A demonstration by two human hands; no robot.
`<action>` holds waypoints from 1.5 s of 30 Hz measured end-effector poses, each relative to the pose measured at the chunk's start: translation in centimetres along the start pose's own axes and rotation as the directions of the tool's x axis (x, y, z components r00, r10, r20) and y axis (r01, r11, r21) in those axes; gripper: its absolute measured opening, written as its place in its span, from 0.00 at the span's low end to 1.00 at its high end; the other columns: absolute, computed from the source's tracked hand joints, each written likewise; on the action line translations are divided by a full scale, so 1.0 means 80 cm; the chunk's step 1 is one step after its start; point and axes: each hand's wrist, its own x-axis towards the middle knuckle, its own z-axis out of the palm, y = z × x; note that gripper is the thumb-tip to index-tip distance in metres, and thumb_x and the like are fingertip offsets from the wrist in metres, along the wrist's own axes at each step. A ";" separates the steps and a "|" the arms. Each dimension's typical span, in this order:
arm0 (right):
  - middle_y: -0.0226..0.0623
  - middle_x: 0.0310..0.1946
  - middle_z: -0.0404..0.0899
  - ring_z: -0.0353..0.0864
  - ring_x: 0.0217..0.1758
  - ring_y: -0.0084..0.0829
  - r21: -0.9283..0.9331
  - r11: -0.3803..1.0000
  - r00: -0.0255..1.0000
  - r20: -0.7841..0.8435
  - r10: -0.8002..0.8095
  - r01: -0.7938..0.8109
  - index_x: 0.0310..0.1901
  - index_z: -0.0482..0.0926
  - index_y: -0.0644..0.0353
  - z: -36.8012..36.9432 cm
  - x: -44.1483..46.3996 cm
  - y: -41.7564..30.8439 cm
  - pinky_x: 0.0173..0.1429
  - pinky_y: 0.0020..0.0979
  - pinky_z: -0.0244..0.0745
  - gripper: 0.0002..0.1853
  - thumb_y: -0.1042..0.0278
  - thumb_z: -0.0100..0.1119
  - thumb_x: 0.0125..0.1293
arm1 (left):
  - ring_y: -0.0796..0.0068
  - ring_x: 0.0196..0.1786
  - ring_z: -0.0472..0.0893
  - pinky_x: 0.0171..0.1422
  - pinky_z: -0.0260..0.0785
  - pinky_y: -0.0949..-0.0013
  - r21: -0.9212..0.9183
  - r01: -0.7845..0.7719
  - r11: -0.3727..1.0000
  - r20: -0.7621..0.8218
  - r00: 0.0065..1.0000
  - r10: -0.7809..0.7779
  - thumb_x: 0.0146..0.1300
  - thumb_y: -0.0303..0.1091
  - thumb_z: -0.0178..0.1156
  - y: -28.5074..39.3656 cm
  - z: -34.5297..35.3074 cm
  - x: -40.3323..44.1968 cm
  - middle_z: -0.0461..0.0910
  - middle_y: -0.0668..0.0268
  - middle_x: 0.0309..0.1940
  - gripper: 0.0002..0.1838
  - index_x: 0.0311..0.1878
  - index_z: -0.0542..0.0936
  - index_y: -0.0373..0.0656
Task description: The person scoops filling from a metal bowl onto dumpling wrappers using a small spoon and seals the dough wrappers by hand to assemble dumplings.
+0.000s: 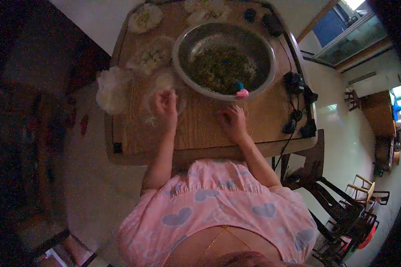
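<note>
On the wooden table, my left hand (166,106) has its fingers curled together at the edge of a thin, clear plastic sheet or bag (182,100). Whatever is in those fingers, if anything, is too small to make out. A pale round piece (165,81), perhaps dough, lies just beyond the fingertips. My right hand (233,121) rests just below the rim of a large metal bowl (180,73), fingers apart and nothing visible in them. Chopped green filling (220,66) lies in the bowl. A utensil with a pink and blue handle (241,92) leans over its near rim.
Clear plastic with pale pieces (151,59) lies left of the bowl, with similar bundles (145,18) at the back. A crumpled white plastic bag (112,90) hangs at the left edge. Dark adapters and cords (294,84) line the right edge. Dark chairs (338,200) stand at right.
</note>
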 end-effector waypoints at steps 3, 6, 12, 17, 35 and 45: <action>0.38 0.29 0.75 0.73 0.36 0.42 0.015 1.000 1.000 -0.015 -0.002 0.003 0.32 0.79 0.58 -0.010 0.005 -0.012 0.42 0.37 0.66 0.07 0.71 0.60 0.49 | 0.82 0.36 0.72 0.44 0.66 0.75 -0.006 -0.138 0.990 0.122 0.983 0.137 0.61 0.31 0.56 0.014 0.002 -0.047 0.74 0.70 0.35 0.10 0.45 0.72 0.41; 0.38 0.29 0.75 0.73 0.35 0.41 0.000 0.999 0.999 -0.026 -0.040 0.040 0.32 0.79 0.57 -0.010 0.005 -0.014 0.42 0.37 0.67 0.07 0.71 0.60 0.49 | 0.81 0.39 0.74 0.46 0.66 0.74 -0.054 -0.082 0.995 0.148 0.985 0.089 0.61 0.30 0.56 0.014 -0.004 -0.059 0.74 0.69 0.36 0.10 0.46 0.72 0.40; 0.38 0.30 0.75 0.73 0.37 0.41 0.045 0.999 1.000 -0.008 0.020 -0.020 0.32 0.79 0.57 -0.018 0.019 -0.036 0.42 0.37 0.66 0.06 0.71 0.59 0.50 | 0.76 0.46 0.76 0.47 0.68 0.73 -0.023 0.088 0.996 0.085 0.993 -0.086 0.64 0.33 0.52 -0.001 -0.018 0.010 0.76 0.64 0.43 0.13 0.49 0.71 0.39; 0.43 0.45 0.72 0.69 0.49 0.47 0.017 0.997 0.989 0.124 0.078 -0.080 0.43 0.76 0.58 -0.013 0.009 -0.026 0.53 0.41 0.63 0.17 0.68 0.60 0.49 | 0.63 0.51 0.74 0.54 0.66 0.65 0.682 -0.088 0.726 0.093 0.995 0.033 0.64 0.38 0.51 -0.029 0.001 0.122 0.73 0.54 0.52 0.18 0.55 0.69 0.40; 0.38 0.35 0.76 0.74 0.40 0.41 -0.011 0.999 0.999 -0.032 0.038 -0.039 0.33 0.77 0.60 0.011 -0.013 0.011 0.44 0.39 0.66 0.08 0.73 0.59 0.48 | 0.54 0.61 0.66 0.62 0.59 0.59 0.698 -0.044 0.715 0.611 0.557 -0.562 0.58 0.41 0.53 -0.024 0.119 0.365 0.65 0.50 0.58 0.24 0.55 0.69 0.38; 0.39 0.33 0.76 0.74 0.41 0.41 -0.022 0.997 0.996 -0.040 0.073 -0.074 0.32 0.77 0.60 0.001 -0.005 -0.010 0.45 0.39 0.67 0.06 0.74 0.58 0.49 | 0.54 0.57 0.69 0.59 0.62 0.58 0.600 -0.249 0.760 0.696 0.631 -0.342 0.58 0.40 0.52 -0.043 0.131 0.356 0.68 0.50 0.54 0.22 0.54 0.70 0.39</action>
